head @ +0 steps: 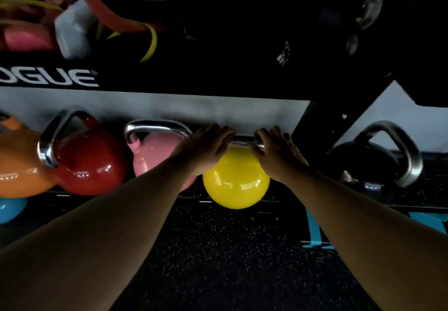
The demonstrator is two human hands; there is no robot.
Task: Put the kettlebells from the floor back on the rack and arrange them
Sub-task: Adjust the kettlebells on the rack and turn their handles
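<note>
On the low rack shelf point(242, 201), right of the pink kettlebell point(155, 155), the yellow kettlebell point(236, 179) overhangs the near edge. Left hand point(208, 146) and right hand point(276, 150) have their fingers wrapped around its handle; released early, it could roll off. Kettlebells visible: six, one each of orange, red, pink, yellow, black and blue.

Head view looks forward and down, close to the rack point(218, 78).
</note>
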